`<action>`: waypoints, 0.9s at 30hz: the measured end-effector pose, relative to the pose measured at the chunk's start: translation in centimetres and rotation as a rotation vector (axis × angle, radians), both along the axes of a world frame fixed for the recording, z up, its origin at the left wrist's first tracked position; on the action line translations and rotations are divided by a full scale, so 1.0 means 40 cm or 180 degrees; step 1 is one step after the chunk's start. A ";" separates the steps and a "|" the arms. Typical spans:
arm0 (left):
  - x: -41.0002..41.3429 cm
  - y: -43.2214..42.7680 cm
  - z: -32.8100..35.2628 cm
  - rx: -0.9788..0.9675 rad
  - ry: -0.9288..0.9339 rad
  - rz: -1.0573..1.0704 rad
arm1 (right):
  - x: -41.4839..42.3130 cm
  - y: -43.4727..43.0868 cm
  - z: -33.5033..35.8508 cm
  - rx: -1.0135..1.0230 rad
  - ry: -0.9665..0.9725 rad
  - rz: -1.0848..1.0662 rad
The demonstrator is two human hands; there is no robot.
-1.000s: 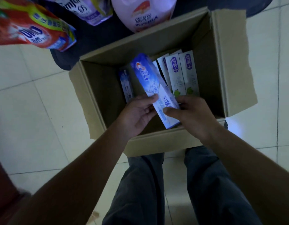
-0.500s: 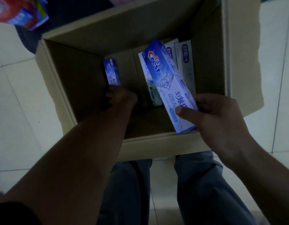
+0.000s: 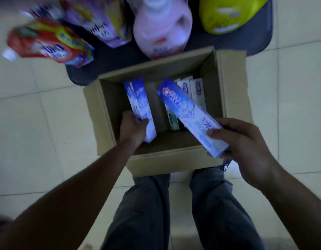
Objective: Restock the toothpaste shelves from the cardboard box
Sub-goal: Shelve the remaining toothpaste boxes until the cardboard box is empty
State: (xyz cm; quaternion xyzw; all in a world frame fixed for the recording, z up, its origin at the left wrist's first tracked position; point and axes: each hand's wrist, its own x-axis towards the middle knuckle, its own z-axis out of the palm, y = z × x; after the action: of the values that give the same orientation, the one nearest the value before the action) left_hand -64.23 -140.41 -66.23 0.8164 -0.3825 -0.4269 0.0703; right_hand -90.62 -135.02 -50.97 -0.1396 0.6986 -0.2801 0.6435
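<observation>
An open cardboard box (image 3: 174, 159) stands on the tiled floor in front of my legs. My right hand (image 3: 242, 141) grips the near end of a blue Crest toothpaste carton (image 3: 186, 109), held slanted over the box's right side. My left hand (image 3: 133, 130) is inside the box on the left and grips a second blue toothpaste carton (image 3: 140, 103), lifted on end. White toothpaste cartons (image 3: 195, 89) lean against the box's far right corner, and a green-ended carton (image 3: 173, 120) stands beneath the Crest carton.
Beyond the box a dark tray or low shelf (image 3: 228, 42) carries a red detergent pouch (image 3: 47, 46), a purple softener pouch (image 3: 102, 27), a pink bottle (image 3: 161, 31) and a yellow bottle (image 3: 226, 13). Pale floor tiles (image 3: 38, 123) lie on both sides.
My left hand let go of the Crest carton, reached down into the box's left side and lifted a second blue carton. My right hand drew the Crest carton to the right.
</observation>
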 end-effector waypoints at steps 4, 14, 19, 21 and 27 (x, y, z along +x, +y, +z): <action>0.011 0.002 0.360 -0.0267 0.0825 0.0141 | -0.040 -0.048 0.243 -0.0187 -0.0279 0.0088; 0.048 -0.060 1.233 -0.0994 0.2576 0.0910 | -0.096 -0.167 0.995 -0.1385 -0.0279 0.0603; 0.081 -0.069 1.553 -0.1259 0.2772 0.1026 | -0.096 -0.179 1.297 -0.2084 -0.0040 0.0451; 0.091 -0.078 1.652 -0.1435 0.2652 0.1206 | -0.090 -0.182 1.398 -0.2332 0.0035 0.0475; 0.139 -0.084 1.905 -0.2100 0.2387 0.0384 | -0.077 -0.193 1.626 -0.2975 0.0220 0.0388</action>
State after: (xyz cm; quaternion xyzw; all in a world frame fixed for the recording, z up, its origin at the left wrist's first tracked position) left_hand -58.68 -143.76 9.98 0.5618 -0.3976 -0.5424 0.4817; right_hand -93.71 -142.75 14.09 -0.4643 0.5092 -0.5215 0.5033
